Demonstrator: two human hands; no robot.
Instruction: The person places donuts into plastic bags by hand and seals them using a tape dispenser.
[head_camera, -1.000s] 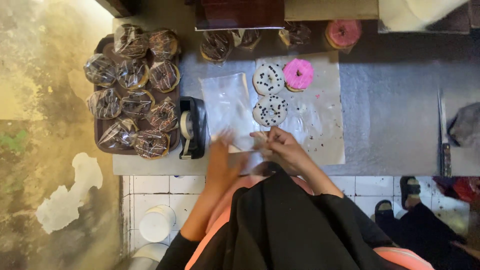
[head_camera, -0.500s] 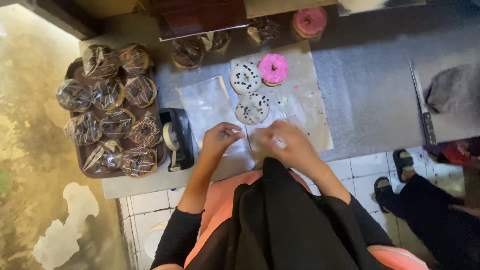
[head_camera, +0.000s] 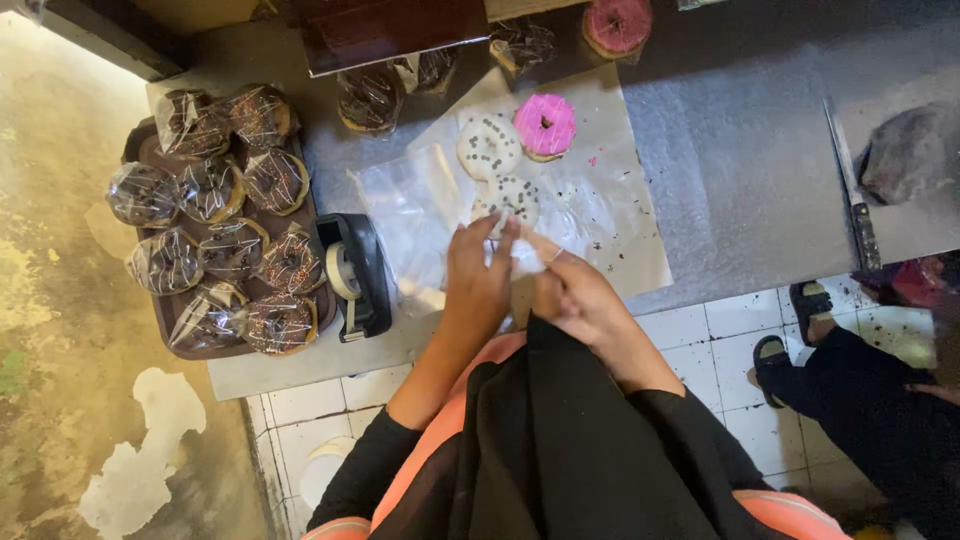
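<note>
Both hands work a clear bag (head_camera: 415, 215) lying on the counter just right of the tape dispenser (head_camera: 355, 275). The left hand (head_camera: 478, 275) pinches the bag's near edge with fingers curled; the right hand (head_camera: 578, 295) is closed on the same edge. The film looks thin, limp and slippery, so it is best held at the mouth. Beyond the bag, farther right of the dispenser, sit soft white donuts (head_camera: 490, 148) whose icing would probably smear; better lifted by the sides.

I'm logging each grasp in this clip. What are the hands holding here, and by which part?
Both the left hand and right hand pinch a clear plastic bag at its near edge, beside the white doughnut.
</note>
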